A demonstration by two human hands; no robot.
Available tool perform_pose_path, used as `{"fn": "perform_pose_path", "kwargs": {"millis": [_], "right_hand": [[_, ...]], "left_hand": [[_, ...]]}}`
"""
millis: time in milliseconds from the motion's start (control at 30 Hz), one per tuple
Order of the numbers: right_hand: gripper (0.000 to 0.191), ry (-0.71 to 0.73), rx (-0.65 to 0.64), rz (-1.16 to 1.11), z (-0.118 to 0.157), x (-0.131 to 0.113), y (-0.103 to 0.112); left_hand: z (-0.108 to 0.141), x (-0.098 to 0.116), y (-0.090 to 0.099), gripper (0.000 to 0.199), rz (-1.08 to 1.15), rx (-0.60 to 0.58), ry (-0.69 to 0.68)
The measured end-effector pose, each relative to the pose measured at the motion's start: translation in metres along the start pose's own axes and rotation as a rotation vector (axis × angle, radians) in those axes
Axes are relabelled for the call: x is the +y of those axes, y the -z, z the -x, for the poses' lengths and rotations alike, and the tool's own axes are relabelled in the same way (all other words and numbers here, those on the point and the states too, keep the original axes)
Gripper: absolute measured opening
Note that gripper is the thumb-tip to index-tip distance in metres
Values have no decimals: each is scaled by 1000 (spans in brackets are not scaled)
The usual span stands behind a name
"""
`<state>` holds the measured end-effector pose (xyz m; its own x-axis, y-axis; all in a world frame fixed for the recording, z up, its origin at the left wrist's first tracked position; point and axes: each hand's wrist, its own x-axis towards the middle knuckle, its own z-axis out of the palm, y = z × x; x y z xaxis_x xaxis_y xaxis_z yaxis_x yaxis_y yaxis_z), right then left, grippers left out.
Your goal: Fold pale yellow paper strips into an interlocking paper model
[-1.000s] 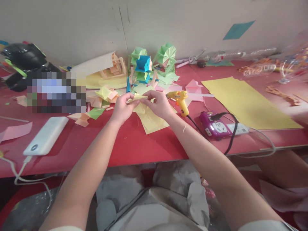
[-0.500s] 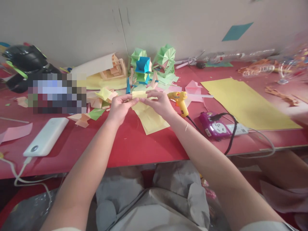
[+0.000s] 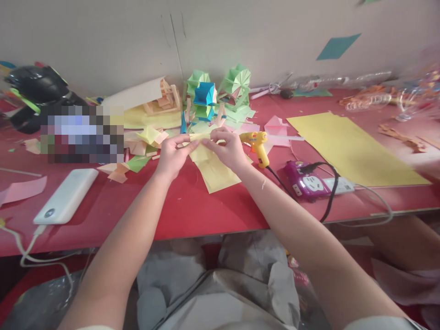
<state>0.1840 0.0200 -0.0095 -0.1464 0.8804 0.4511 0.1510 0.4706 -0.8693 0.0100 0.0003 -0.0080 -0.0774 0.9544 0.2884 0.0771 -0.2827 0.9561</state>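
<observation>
A small strip of pale yellow paper (image 3: 200, 136) is pinched between my two hands over the red table. My left hand (image 3: 174, 153) grips its left end, thumb pressed against the fingers. At the other end, my right hand (image 3: 228, 147) holds it the same way, both thumbs almost meeting. Below the hands lies a larger sheet of yellow paper (image 3: 216, 176), partly covered by them. Just right of my right hand rests a yellow hot glue gun (image 3: 260, 149) with a clear glue stick in its back. Folded paper scraps (image 3: 151, 135) lie left of my left hand.
Behind stand green folded-paper wheels (image 3: 237, 80) and a blue paper piece (image 3: 205, 94). To the right are a purple power socket (image 3: 305, 181) with cables and a large yellow sheet (image 3: 354, 151). A white power bank (image 3: 67, 197) lies at the left. Another person's leg (image 3: 405, 247) shows at lower right.
The paper strip has tilted between my fingers, so less of its face shows. My hands have barely shifted, and the other things stay put.
</observation>
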Motion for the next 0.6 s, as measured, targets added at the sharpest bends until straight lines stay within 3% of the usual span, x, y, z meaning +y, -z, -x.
{"fn": "perform_pose_path", "kwargs": {"millis": [267, 500, 600], "right_hand": [[42, -39, 36, 36, -1, 4, -1], [38, -91, 15, 50, -3, 5, 3], [36, -107, 32, 30, -2, 4, 3]], "left_hand": [[-2, -2, 7, 32, -431, 168, -286], [1, 4, 5, 19, -469, 35, -339], [2, 6, 5, 15, -470, 37, -365]]}}
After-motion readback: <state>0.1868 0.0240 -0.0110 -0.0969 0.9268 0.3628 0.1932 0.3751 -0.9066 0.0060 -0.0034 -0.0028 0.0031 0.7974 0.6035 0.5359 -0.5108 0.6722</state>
